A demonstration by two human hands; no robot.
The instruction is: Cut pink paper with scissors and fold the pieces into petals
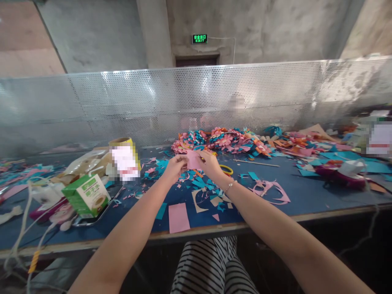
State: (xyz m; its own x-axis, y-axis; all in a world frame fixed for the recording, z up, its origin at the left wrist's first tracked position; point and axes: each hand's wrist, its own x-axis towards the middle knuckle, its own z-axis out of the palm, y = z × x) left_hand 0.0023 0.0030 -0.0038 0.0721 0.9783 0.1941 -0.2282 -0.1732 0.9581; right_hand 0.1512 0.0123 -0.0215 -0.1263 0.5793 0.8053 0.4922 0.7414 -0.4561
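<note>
Trousers showed below the worktop edge while left hand and right hand pinched paper, likely light, flimsy, best held edgewise.

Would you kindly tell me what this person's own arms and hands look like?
The left arm and right arm show no sleeves, and the left hand and right hand wear no gloves. A thin bracelet with a small pale ornament circles the right wrist; none is visible on the left. The fingers are too small to check for rings.
</note>
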